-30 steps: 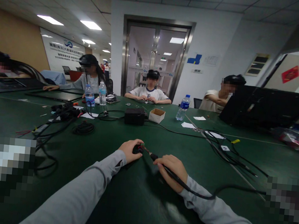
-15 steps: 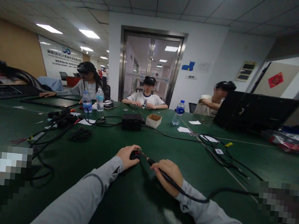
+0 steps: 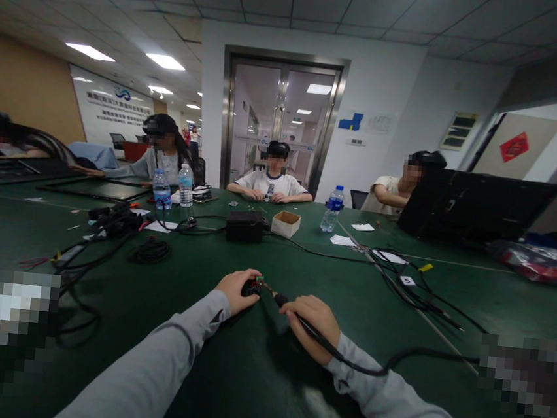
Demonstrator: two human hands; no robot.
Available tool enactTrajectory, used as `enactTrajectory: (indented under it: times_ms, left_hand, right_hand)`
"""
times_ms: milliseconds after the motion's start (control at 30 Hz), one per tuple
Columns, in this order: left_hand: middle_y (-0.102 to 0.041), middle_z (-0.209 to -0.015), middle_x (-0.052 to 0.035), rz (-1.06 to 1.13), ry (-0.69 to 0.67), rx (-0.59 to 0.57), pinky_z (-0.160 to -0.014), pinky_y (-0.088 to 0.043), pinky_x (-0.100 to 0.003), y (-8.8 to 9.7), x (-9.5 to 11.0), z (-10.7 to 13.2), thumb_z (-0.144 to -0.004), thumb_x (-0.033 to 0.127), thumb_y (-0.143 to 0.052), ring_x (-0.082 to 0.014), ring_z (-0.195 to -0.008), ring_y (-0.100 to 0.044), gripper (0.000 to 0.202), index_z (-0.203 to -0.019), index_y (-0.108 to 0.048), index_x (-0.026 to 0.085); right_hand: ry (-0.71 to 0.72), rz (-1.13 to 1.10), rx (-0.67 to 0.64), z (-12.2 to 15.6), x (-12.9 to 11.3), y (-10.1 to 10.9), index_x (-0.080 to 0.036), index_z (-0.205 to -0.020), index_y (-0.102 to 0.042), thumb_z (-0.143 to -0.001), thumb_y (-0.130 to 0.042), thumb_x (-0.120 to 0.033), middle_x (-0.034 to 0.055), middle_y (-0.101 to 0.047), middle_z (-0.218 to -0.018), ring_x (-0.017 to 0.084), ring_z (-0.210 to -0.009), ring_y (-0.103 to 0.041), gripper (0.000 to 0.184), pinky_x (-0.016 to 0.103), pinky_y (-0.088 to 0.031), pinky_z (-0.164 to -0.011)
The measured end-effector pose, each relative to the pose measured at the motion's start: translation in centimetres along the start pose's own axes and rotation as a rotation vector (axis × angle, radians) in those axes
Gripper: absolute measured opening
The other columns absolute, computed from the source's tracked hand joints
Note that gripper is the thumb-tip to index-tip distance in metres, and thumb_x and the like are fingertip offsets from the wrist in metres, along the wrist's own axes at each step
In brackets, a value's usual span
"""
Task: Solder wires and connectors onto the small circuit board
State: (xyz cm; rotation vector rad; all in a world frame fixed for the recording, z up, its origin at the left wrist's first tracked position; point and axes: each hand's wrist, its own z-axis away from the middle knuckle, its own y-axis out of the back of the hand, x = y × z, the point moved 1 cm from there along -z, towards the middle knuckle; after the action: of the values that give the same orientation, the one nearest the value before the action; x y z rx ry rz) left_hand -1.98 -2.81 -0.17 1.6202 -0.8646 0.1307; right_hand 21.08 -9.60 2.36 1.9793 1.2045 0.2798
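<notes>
My left hand (image 3: 237, 290) is curled around a small black part (image 3: 252, 287) with a bit of green and red on it, held down on the green table (image 3: 262, 378). My right hand (image 3: 311, 324) grips a black pen-like corded tool (image 3: 279, 299) whose thin tip touches that part. The tool's black cord (image 3: 392, 363) runs over my right wrist and off to the right. Both sleeves are grey.
A black box (image 3: 244, 226), a small cardboard box (image 3: 287, 223) and water bottles (image 3: 331, 209) stand further back. Tangled black cables (image 3: 109, 232) lie at the left, more cables (image 3: 413, 288) at the right. Several people sit around the table; an open laptop (image 3: 470, 208) stands at the right.
The view has dropped a little compared with one second ago, then steadied. My hands keep the same grip, with the tool tip still at the part.
</notes>
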Motion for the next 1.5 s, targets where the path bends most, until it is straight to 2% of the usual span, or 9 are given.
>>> enactTrajectory:
  times_ms: [467,700,1133,1333,1500]
  left_hand:
    - [-0.067,-0.119,-0.0055,-0.003,0.006,0.003,-0.102,-0.045,-0.039,-0.1,-0.1,-0.1,-0.073,0.029,-0.065,-0.0244,-0.115,-0.060,0.050,-0.121,-0.054,0.024]
    - [-0.067,-0.119,-0.0057,0.007,0.012,0.001,-0.103,-0.046,-0.038,0.0,0.0,0.0,-0.073,0.029,-0.064,-0.0240,-0.116,-0.060,0.048,-0.120,-0.054,0.023]
    - [-0.067,-0.118,-0.0051,0.014,0.019,0.011,-0.103,-0.045,-0.039,-0.4,-0.5,-0.2,-0.071,0.029,-0.066,-0.0242,-0.115,-0.060,0.049,-0.119,-0.055,0.025]
    - [-0.068,-0.117,-0.0038,0.030,0.022,0.014,-0.103,-0.045,-0.037,-0.4,-0.7,-0.3,-0.071,0.028,-0.067,-0.0227,-0.115,-0.060,0.049,-0.118,-0.056,0.026]
    - [-0.068,-0.117,-0.0039,0.032,0.026,0.021,-0.104,-0.044,-0.037,-0.3,-0.5,-0.2,-0.071,0.028,-0.068,-0.0218,-0.114,-0.060,0.049,-0.118,-0.056,0.025]
  right_hand:
    - [-0.003,0.010,-0.045,-0.3,0.0,-0.1,-0.021,-0.091,-0.065,-0.099,-0.037,-0.026,0.0027,-0.067,-0.075,0.014,-0.070,-0.060,0.030,0.028,-0.040,-0.068]
    - [-0.012,0.012,0.017,0.0,0.4,-0.2,-0.021,-0.090,-0.065,-0.099,-0.038,-0.025,0.0026,-0.067,-0.075,0.014,-0.068,-0.060,0.029,0.028,-0.038,-0.067]
    - [0.018,0.013,-0.004,-0.1,0.4,-0.6,-0.021,-0.090,-0.065,-0.098,-0.039,-0.024,0.0021,-0.067,-0.073,0.014,-0.067,-0.060,0.027,0.028,-0.038,-0.067]
    - [0.037,0.005,0.063,0.0,0.5,-0.5,-0.021,-0.088,-0.064,-0.097,-0.040,-0.023,0.0021,-0.068,-0.072,0.014,-0.067,-0.062,0.026,0.028,-0.039,-0.068]
    - [0.019,0.011,0.030,0.0,0.6,-0.4,-0.021,-0.088,-0.065,-0.098,-0.039,-0.025,0.0035,-0.070,-0.076,0.015,-0.070,-0.064,0.028,0.028,-0.041,-0.069]
